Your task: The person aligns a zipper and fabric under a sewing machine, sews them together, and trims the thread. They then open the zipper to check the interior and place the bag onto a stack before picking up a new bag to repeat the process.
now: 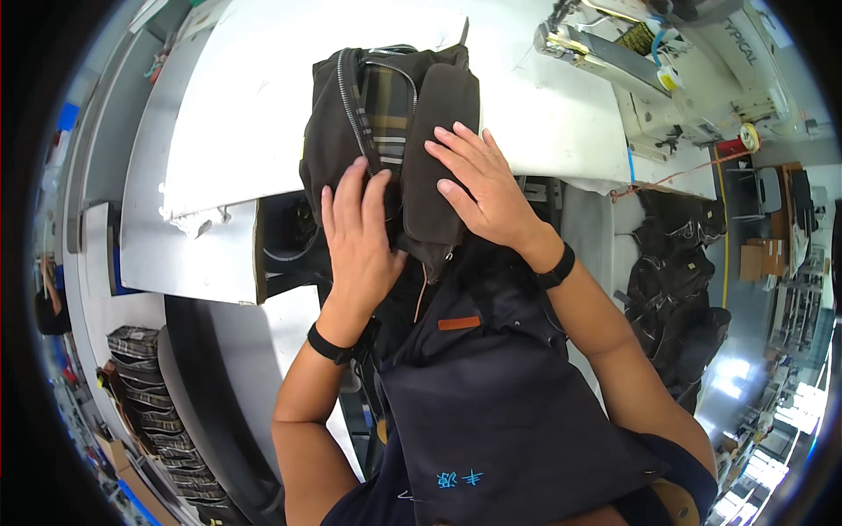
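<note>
A dark bag [443, 96] with an open silver zipper [346, 92] and a plaid lining [386, 105] lies at the white worktable's front edge. My left hand [355, 241] rests on its left part, fingertips bent onto the fabric by the zipper, fingers slightly apart. My right hand [487, 193] lies open on the long dark flap at the bag's right, fingers spread. Below the bag, a dark apron [500, 412] with a small brown patch covers my front.
The white table [219, 114] carries a sewing machine [702, 61] at upper right. Stacked plaid-lined pieces [162, 421] stand at lower left; dark bags [671, 298] are piled at right, beside an aisle with cardboard boxes [761, 259]. Another person's arm [54, 289] shows at far left.
</note>
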Available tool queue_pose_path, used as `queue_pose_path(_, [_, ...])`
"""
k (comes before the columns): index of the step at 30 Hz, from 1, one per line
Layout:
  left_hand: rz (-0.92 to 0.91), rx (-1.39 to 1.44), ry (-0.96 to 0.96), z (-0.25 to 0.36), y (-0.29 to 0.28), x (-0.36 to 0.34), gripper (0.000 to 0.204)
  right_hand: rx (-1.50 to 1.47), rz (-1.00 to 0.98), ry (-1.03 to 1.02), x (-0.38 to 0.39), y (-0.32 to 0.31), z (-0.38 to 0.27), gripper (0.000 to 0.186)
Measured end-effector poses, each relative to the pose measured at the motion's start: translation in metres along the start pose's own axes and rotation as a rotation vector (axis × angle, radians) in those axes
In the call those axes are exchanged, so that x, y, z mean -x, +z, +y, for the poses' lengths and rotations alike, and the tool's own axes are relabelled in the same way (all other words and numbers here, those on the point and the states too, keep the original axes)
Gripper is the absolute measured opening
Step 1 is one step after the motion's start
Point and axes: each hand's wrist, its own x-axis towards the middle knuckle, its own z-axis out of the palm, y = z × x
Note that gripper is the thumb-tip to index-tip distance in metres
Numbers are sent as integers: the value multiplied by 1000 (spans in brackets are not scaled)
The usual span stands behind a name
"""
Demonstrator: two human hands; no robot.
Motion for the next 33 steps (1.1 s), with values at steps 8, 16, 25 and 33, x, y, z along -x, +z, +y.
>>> queue_pose_path(8, [-16, -111, 284, 11, 24, -2, 75, -690, 66, 175, 0, -12, 8, 37])
queue_pose_path(16, [285, 622, -93, -23, -52, -42, 45, -255, 371, 327, 9, -65, 110, 25])
queue_pose_path(25, [365, 1573, -519, -127, -112, -68, 53, -203, 424, 340, 23, -60, 129, 17])
queue_pose_path(33, [-184, 1542, -962, -187, -103, -99, 62, -71, 424, 257, 21, -63, 123, 10])
